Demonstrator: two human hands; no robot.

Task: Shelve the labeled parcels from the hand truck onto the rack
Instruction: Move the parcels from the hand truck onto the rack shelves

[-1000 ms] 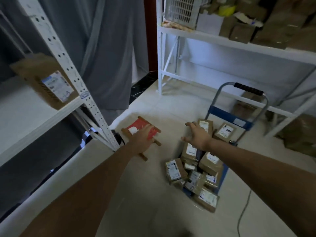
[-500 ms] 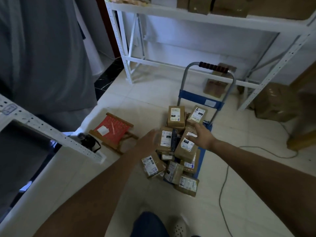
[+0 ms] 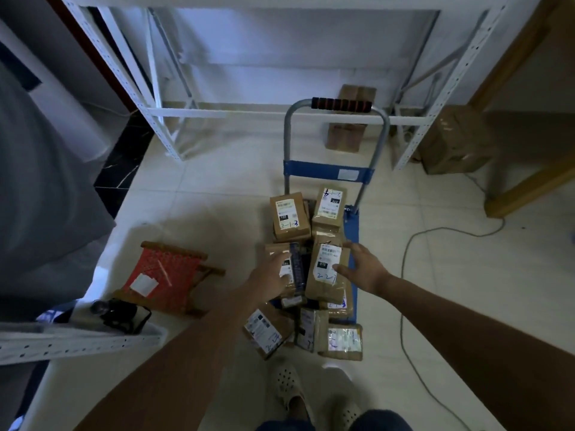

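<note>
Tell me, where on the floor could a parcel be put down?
Bare tile lies between the red folding stool and the hand truck, and right of the truck up to the grey cable. The truck's deck is crowded with parcels.

Tiled floor (image 3: 217,219) bears hand truck (image 3: 323,174), stool (image 3: 169,272), cable (image 3: 413,306).

A parcel storeroom: white slotted-steel rack (image 3: 146,98), hand truck (image 3: 326,172) heaped with labelled parcels (image 3: 291,216) (brown cartons).

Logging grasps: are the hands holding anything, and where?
Nothing is gripped. The left hand rests on one parcel; the right hand touches another parcel's right edge.
</note>
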